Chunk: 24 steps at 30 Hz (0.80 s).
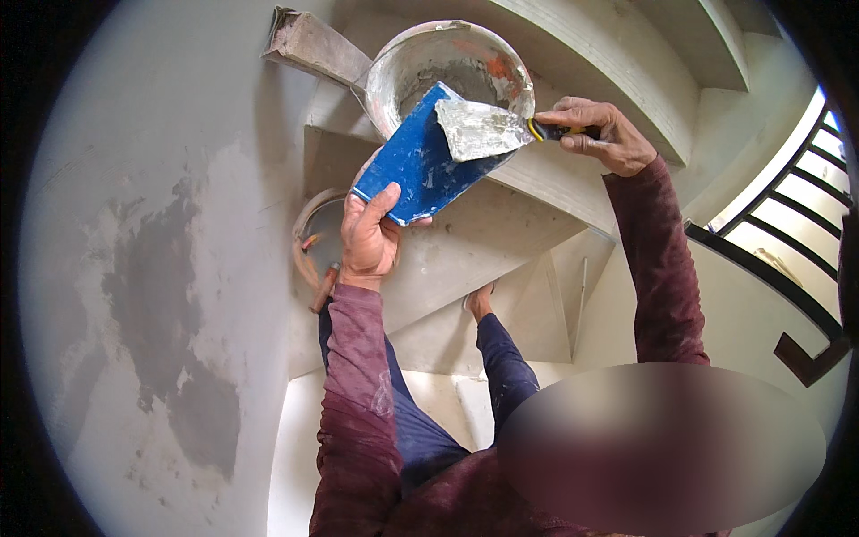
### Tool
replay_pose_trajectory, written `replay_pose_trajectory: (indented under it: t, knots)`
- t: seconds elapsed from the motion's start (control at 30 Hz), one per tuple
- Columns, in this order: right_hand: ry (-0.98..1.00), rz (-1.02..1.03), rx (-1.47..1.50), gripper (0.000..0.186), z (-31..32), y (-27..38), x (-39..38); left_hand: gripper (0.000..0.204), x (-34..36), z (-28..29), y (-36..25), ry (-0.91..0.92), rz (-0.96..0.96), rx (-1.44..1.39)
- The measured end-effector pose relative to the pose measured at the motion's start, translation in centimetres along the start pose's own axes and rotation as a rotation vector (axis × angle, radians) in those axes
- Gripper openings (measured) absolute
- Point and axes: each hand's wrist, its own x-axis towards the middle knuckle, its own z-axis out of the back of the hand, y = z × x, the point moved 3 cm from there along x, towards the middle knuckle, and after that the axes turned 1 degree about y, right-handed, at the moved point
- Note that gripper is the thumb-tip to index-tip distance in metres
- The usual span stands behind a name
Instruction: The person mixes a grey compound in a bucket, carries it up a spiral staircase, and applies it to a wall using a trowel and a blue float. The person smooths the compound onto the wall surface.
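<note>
Right now, the left hand (pixel 367 237) holds a blue flat plastering plate (pixel 407 174), its thumb laid over the near edge and the other fingers mostly hidden under it, so the plate is pinched between thumb and fingers; how far those hidden fingers are spread I cannot tell. The plate is tilted across the picture, above the near rim of a round, paste-smeared bucket (pixel 386 94), and its face carries whitish flecks. The right hand (pixel 610 136) pinches the black and yellow handle of a putty knife (pixel 483 132) between thumb and curled fingers. The knife's broad blade, coated in pale grey paste, points left and overlaps the upper part of the plate; whether it presses on the surface or sits just above it is unclear. Inside the bucket, grey paste coats the bottom and wall, with an orange-red patch on the right. Beside the bucket, to the upper left, lies a long, dusty box-shaped bar (pixel 327 52). Partly behind the left hand stands a second round container (pixel 307 219), and a brownish tool handle (pixel 326 288) shows near its lower edge. Curved stair steps (pixel 617 76) rise at the upper right, beyond which runs a black metal railing (pixel 765 273). The wall (pixel 98 192) at left bears a dark grey patch.
</note>
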Motion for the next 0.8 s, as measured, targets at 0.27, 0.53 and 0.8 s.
replay_pose_trajectory:
  t: [0.27,0.53,0.8]
  knots:
    - [-0.043,-0.015,0.044,0.041,0.9,-0.9,-0.2,0.045,-0.6,1.1,0.0,0.133,0.049,-0.045]
    - [0.024,0.075,-0.021,0.041,1.9,0.1,0.2,0.05,-0.9,1.9,0.2,0.163,0.085,0.007]
    - [0.026,0.047,0.04,0.039,2.2,-0.7,-0.1,0.05,-1.1,2.0,0.3,0.192,0.081,0.044]
